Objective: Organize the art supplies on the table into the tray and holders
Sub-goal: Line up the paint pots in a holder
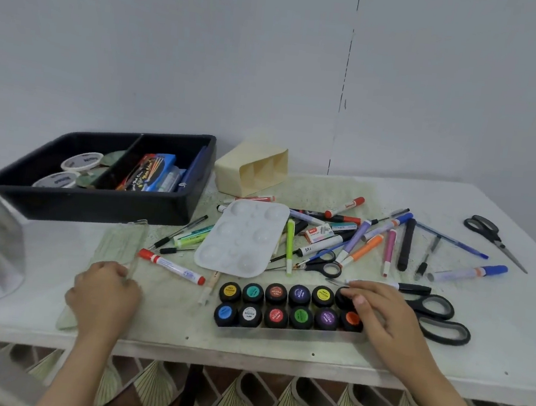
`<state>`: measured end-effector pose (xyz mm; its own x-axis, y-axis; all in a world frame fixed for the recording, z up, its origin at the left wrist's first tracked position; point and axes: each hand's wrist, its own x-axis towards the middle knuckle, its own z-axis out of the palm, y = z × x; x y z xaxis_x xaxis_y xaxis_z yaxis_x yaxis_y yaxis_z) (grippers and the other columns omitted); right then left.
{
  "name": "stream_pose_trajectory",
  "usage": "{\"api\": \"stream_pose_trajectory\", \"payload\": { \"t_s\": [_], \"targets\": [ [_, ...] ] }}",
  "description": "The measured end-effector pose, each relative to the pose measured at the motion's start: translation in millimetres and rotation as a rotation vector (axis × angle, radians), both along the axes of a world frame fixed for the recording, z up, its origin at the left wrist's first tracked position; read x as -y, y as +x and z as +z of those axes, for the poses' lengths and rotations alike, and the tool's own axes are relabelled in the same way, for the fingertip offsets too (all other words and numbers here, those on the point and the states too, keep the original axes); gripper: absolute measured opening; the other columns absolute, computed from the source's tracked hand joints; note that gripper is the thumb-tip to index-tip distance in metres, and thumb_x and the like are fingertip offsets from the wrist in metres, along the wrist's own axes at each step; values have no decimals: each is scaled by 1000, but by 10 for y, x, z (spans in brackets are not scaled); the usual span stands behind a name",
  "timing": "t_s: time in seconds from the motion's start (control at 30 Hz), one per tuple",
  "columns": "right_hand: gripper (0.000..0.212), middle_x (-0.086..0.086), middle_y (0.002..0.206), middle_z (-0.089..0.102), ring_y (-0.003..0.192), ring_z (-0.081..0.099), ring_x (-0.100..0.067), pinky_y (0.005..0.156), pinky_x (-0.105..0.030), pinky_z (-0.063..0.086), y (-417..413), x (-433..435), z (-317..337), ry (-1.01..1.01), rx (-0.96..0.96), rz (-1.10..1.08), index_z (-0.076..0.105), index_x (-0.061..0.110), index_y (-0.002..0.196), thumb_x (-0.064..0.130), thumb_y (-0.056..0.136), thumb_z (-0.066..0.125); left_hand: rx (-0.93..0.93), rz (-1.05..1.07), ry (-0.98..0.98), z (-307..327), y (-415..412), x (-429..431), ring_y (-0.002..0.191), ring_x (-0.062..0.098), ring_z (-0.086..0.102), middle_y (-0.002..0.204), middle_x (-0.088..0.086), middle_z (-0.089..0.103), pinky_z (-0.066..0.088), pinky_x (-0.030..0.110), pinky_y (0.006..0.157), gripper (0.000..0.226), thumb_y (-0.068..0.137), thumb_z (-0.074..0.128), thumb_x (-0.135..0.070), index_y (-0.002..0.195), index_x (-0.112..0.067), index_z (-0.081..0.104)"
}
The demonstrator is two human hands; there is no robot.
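Head view takes in a white desk [443, 349] scattered with supplies. At its far left sits the black tray [92, 206], two compartments: round white tubs in the left one, a pencil pack and a blue pen in the right. Just beside it, a cream holder [250, 170] lies on its side with the slots facing right, empty as far as can be seen. A white palette [242, 236] rests mid-desk, and right of it a loose heap of markers [356, 236] and pens.

Nearest the front edge stands the paint set [285, 306], twelve pots in two rows inside a clear case. A clear lid [117, 249] lies flat to its left, apart from it.

The left hand [106, 289] curls its fingers on the lid's near end. The right hand [381, 312] bends its fingers round the end pot [344, 298] of the far row, just beside large black scissors [437, 317].

The step in hand looks like closing up the paints. Next, the lid likely needs lifting level, carrying over a red-capped marker [171, 265], and seating squarely while the right hand steadies the case.
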<state>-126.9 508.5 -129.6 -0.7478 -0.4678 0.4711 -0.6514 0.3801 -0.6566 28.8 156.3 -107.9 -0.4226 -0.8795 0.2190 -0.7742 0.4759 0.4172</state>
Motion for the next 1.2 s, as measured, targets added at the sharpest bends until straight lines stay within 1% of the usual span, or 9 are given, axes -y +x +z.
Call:
{"api": "stream_pose_trajectory", "payload": {
  "t_s": [0.17, 0.37, 0.5, 0.6, 0.7, 0.77, 0.9, 1.03, 1.2],
  "targets": [
    [42, 20, 109, 61, 109, 49, 6, 91, -6, 31, 31, 15, -15, -1, -11, 5, 72, 28, 101, 48, 89, 37, -198, -68, -169, 235, 183, -58, 91, 40, 58, 105, 20, 65, 46, 45, 74, 19, 86, 57, -8, 101, -1, 66],
    [44, 20, 109, 60, 111, 49, 4, 92, -6, 30, 30, 45, 26, 5, -15, 14, 72, 28, 102, 49, 89, 36, -315, -233, -391, 632, 231, -186, 62, 30, 57, 78, 8, 69, 38, 30, 54, 13, 91, 52, -6, 94, -6, 65],
    [45, 21, 110, 60, 109, 48, 5, 91, -15, 33, 78, 105, -8, 101, -66, 47, 70, 29, 106, 50, 90, 34, -61, -395, -119, 403, 129, -214, 90, 18, 61, 105, -3, 68, 43, 30, 70, 32, 87, 59, -44, 113, -26, 62],
    [43, 22, 112, 59, 110, 47, 6, 91, -14, 32, 121, 132, -30, 131, -79, 61, 70, 30, 108, 48, 91, 34, 156, -430, 11, 132, 67, -305, 106, 11, 56, 123, -10, 60, 43, 23, 77, 43, 84, 59, -53, 122, -33, 57],
    [43, 23, 113, 59, 112, 48, 5, 92, -17, 34, 122, 120, -19, 117, -58, 59, 69, 32, 108, 49, 91, 34, 102, -403, -56, 32, 53, -297, 94, 11, 58, 117, -8, 63, 45, 22, 69, 35, 85, 62, -35, 120, -34, 57],
    [42, 24, 113, 59, 113, 48, 5, 93, -18, 34, 119, 106, -14, 108, -52, 63, 69, 33, 107, 48, 91, 34, 36, -392, -129, -17, 55, -246, 74, 13, 56, 96, -4, 67, 47, 25, 56, 35, 82, 61, -14, 114, -29, 62],
    [42, 24, 113, 59, 113, 47, 7, 93, -17, 33, 131, 94, -2, 113, -53, 74, 69, 32, 108, 48, 91, 34, -8, -501, -266, -8, 76, -207, 56, 15, 52, 83, 1, 69, 33, 15, 42, 37, 71, 66, 6, 98, -19, 70],
    [44, 27, 111, 57, 112, 45, 10, 91, -8, 30, 132, 91, 45, 108, -48, 70, 70, 31, 108, 50, 90, 33, -118, -556, -387, 195, 65, -240, 59, 12, 52, 92, 4, 67, 24, 10, 44, 30, 71, 69, 7, 93, -13, 73],
    [37, 27, 110, 58, 111, 48, 8, 90, -13, 34, 109, 119, 156, 56, -30, 79, 66, 36, 109, 48, 88, 38, -264, -664, -343, 553, -33, -381, 81, 5, 53, 103, -3, 66, 35, 8, 60, 33, 81, 59, 6, 101, -19, 70]
  ]
}}
